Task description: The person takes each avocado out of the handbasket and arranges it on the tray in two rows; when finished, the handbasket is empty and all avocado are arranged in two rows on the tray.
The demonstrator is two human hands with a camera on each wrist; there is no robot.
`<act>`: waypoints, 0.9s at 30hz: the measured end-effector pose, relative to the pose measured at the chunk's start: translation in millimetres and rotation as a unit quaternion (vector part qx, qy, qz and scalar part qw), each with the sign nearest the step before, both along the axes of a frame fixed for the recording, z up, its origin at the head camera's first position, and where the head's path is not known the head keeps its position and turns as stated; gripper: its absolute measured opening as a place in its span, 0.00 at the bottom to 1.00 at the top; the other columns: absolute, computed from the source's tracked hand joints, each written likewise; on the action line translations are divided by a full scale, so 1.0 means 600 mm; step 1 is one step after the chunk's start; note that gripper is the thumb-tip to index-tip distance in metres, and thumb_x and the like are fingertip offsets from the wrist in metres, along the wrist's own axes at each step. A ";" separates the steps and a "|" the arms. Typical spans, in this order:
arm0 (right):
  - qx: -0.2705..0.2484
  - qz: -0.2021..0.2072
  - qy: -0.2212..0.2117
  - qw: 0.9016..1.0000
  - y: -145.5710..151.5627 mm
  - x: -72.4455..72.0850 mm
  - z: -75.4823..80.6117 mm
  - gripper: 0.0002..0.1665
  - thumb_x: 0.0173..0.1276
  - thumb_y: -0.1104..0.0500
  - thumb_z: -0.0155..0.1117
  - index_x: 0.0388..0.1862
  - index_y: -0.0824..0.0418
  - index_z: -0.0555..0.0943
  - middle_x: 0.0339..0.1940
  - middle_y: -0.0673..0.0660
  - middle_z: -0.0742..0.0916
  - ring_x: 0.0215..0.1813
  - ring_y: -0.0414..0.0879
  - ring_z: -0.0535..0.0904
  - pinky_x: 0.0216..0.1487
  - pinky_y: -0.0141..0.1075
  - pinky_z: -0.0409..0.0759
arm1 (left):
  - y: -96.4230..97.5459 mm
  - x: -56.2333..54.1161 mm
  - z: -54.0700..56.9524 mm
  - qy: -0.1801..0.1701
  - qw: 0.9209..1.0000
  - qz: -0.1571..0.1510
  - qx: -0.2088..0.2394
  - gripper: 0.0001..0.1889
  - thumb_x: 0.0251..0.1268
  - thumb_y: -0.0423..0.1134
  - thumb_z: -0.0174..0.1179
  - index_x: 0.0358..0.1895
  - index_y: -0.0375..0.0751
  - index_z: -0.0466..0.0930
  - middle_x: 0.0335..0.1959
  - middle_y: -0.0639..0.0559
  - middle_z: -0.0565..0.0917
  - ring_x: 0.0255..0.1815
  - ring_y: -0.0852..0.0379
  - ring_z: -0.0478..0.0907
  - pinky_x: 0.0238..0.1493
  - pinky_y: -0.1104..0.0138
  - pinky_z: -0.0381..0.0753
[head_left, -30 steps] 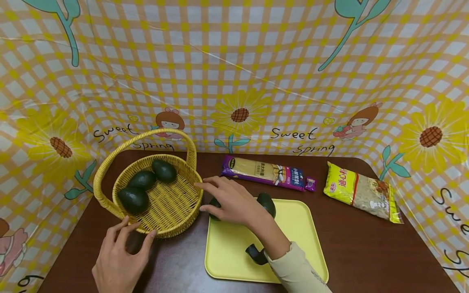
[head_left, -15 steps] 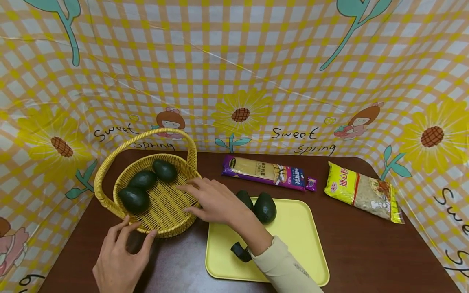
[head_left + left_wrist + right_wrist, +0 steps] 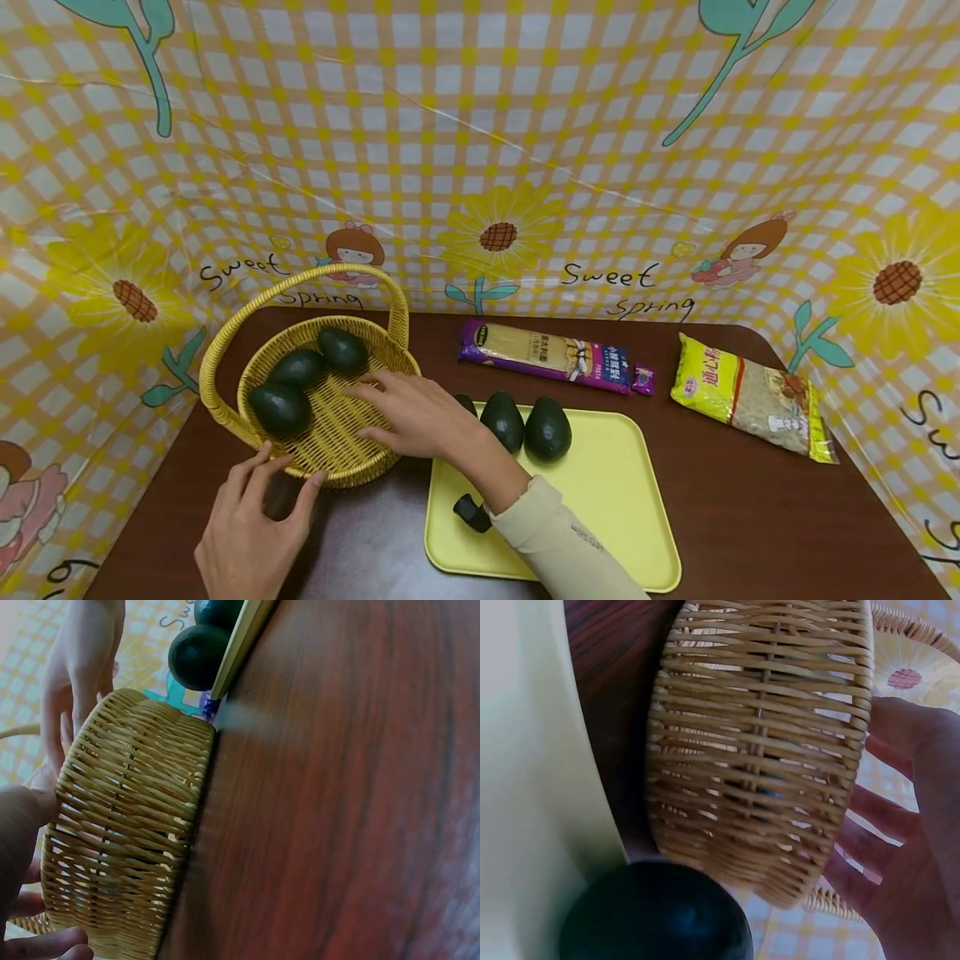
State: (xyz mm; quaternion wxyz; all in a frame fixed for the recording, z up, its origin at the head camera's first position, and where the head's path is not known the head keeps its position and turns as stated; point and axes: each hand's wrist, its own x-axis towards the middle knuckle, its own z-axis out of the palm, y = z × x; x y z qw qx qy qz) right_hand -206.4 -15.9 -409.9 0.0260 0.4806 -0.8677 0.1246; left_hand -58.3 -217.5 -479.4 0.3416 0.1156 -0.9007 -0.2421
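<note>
Three dark green avocados lie in the yellow wicker basket (image 3: 345, 481), along its left and back side; the front one (image 3: 279, 410) is nearest the handle's base. My left hand (image 3: 251, 517) is spread at the basket's front rim, its fingertips touching there. My right hand (image 3: 420, 417) reaches over the right rim, fingers extended over the basket floor, with nothing visible in them. In the right wrist view those fingers show beyond the wicker wall (image 3: 757, 742). Beside that forearm, avocados (image 3: 548, 429) sit at the back left of the yellow tray (image 3: 600, 500), one partly hidden by the hand.
A purple packet of pasta (image 3: 543, 354) lies along the table's back, next to a small purple sachet (image 3: 643, 379). A yellow bag of pasta (image 3: 753, 396) is at the back right. The basket's tall handle (image 3: 300, 283) arches over its far left side. Patterned cloth encloses the table.
My right hand has moved left, from beside the basket and above the tray's corner to over the basket, uncovering avocados on the tray. The left hand stays at the rim.
</note>
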 end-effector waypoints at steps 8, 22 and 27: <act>0.004 0.020 -0.025 0.999 -0.036 -0.006 -0.008 0.36 0.82 0.41 0.65 0.83 0.45 0.71 0.76 0.54 0.78 0.62 0.46 0.85 0.59 0.39 0.85 | 0.000 -0.003 0.000 0.007 1.000 0.008 -0.004 0.20 0.57 0.49 0.83 0.49 0.43 0.93 0.58 0.43 0.89 0.44 0.36 0.87 0.24 0.42 0.84; 0.014 0.037 -0.059 0.997 -0.083 -0.014 -0.017 0.36 0.83 0.42 0.64 0.85 0.44 0.69 0.79 0.56 0.76 0.70 0.47 0.81 0.64 0.38 0.83 | -0.003 -0.006 -0.005 0.013 1.000 -0.001 -0.004 0.20 0.56 0.48 0.84 0.48 0.45 0.92 0.59 0.43 0.89 0.42 0.36 0.87 0.21 0.44 0.82; 0.037 0.043 -0.063 0.996 -0.103 -0.015 -0.012 0.37 0.84 0.41 0.61 0.87 0.43 0.66 0.83 0.56 0.71 0.75 0.49 0.78 0.66 0.39 0.83 | -0.003 -0.006 -0.006 0.012 1.000 0.000 -0.002 0.20 0.56 0.48 0.83 0.49 0.44 0.92 0.59 0.43 0.89 0.42 0.36 0.87 0.21 0.44 0.82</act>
